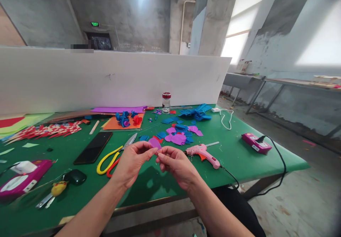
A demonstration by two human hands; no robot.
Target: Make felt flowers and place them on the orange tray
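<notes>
A purple paper petal point(155, 143) is pinched between the thumb and fingers of my left hand point(138, 155). My right hand point(174, 164) is closed at the petal's lower edge, its fingertips meeting those of the left; whether it grips the petal or something small is hidden. Just beyond my hands lie loose purple petals point(178, 139) and blue paper pieces point(188, 134). A pink glue gun point(204, 153) rests right of my right hand. Scissors with yellow and red handles point(118, 154) lie beside my left hand.
A black phone point(93, 148), keys with a yellow charm point(59, 188) and a magenta power strip point(29, 180) lie left. Paper flowers point(125, 119) sit on orange sheets. A glass jar point(166, 104) stands near the white partition point(133, 81). Another power strip point(257, 143) is right.
</notes>
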